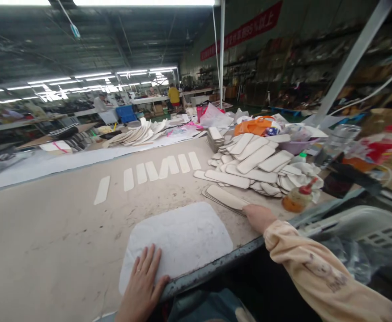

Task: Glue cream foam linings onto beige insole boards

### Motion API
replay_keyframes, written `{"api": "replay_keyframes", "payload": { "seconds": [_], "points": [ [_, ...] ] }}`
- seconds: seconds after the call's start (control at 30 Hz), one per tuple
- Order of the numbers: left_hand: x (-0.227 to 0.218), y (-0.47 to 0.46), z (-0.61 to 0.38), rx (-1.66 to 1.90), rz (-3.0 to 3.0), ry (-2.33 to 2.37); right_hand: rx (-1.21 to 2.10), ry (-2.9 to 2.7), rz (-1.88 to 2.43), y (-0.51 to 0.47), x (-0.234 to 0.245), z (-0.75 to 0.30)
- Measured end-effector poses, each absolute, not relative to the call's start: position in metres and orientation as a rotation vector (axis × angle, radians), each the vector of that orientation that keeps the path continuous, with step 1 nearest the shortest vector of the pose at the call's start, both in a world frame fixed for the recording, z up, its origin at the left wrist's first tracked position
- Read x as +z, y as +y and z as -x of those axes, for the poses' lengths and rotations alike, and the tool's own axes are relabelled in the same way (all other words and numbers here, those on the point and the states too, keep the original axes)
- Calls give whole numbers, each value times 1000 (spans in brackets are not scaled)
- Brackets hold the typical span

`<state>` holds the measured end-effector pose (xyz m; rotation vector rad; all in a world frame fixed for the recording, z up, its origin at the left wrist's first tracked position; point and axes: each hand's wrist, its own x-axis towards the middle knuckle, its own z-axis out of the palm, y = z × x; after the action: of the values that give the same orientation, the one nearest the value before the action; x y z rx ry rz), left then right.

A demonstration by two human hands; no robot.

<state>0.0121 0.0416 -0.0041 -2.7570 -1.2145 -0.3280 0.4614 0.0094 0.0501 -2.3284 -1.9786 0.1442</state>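
My left hand [145,277] lies flat with fingers stretched out on the lower left part of a white rounded sheet [182,237] at the table's front edge. To the right, my right hand [259,218] is closed on the near end of a small stack of long, round-ended pale strips [224,197]; its fingertips are partly hidden. Just behind that stack rises a large loose pile of similar strips [256,154]. Across the table, several white strips [151,171] lie in a spaced row, one of them set apart at the left.
A bottle of amber liquid with a red nozzle [298,197] stands right of the pile. A light plastic basket [367,223] sits beyond the table edge at right. Plastic bags [212,117] and stacked pale pieces [140,134] lie at the back. Other people work far off.
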Motion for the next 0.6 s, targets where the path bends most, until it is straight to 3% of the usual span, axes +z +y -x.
{"api": "replay_keyframes", "payload": {
  "seconds": [0.2,0.33,0.43,0.6],
  "points": [
    [-1,40,-3,-805,2800,-1564,-157,-2083,1850,2,32,-395],
    [20,69,16,-1079,2679,-1996,-171,-2194,1464,-9,7,-343],
    [46,117,40,-1025,2420,-2248,-110,-2243,1361,-14,-5,-329],
    [78,212,83,-579,2134,-2371,47,-2217,1455,-9,-7,-331]
  ]
}}
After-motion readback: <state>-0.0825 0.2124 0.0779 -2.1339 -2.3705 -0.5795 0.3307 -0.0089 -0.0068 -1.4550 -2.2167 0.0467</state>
